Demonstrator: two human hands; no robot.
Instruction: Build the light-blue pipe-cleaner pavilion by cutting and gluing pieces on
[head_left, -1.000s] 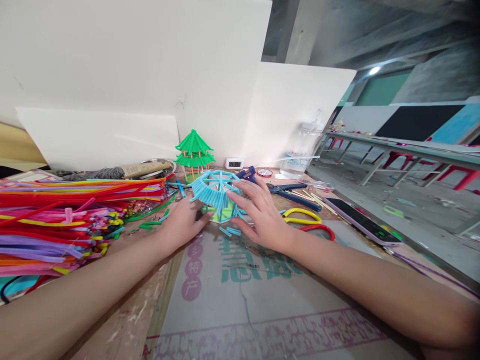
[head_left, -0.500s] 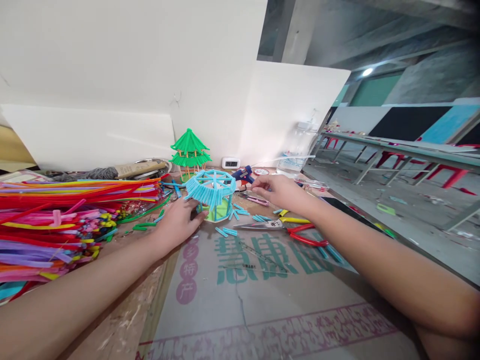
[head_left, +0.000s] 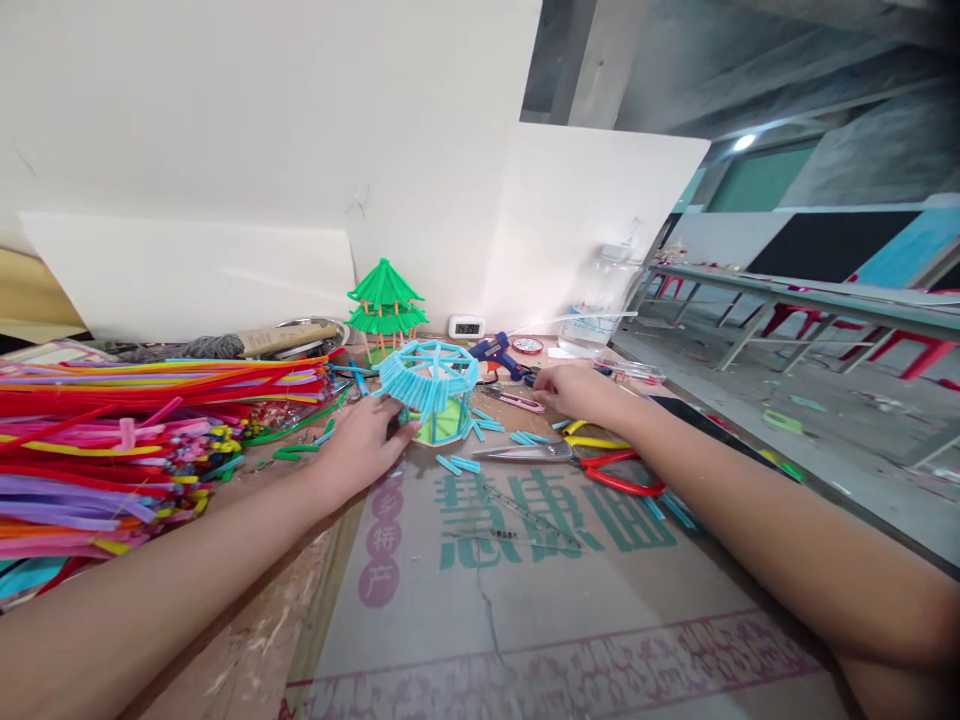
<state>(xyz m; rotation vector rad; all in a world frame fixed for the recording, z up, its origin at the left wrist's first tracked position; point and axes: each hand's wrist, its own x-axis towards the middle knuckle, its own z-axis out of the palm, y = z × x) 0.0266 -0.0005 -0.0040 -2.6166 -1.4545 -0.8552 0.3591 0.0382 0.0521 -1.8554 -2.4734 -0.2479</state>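
Observation:
My left hand (head_left: 367, 435) is closed around the left side of a light-blue pavilion model (head_left: 431, 375) built from pipe-cleaner pieces. Its fingers reach under the roof, and the thumb lies by the green base. My right hand (head_left: 577, 392) is at the back right, fingers bent down and together; what they hold, if anything, is hidden. Just left of those fingers lie the handle of a dark-blue glue gun (head_left: 495, 352) and a pink utility knife (head_left: 517, 401). Cut blue pieces (head_left: 459, 464) are scattered beside the model. Red-handled scissors (head_left: 547, 453) lie nearer to me.
Bundles of coloured pipe cleaners (head_left: 112, 450) cover the left side. A green tree-like model (head_left: 385, 300), a small digital clock (head_left: 466, 326) and a clear pump bottle (head_left: 604, 295) stand along the white board (head_left: 262, 130). A printed cardboard sheet (head_left: 555, 610) covers the front.
My right hand has drawn back to the right and slightly down from the glue gun, and its fingers have come together. My left hand stays on the pavilion model. The view has shifted slightly.

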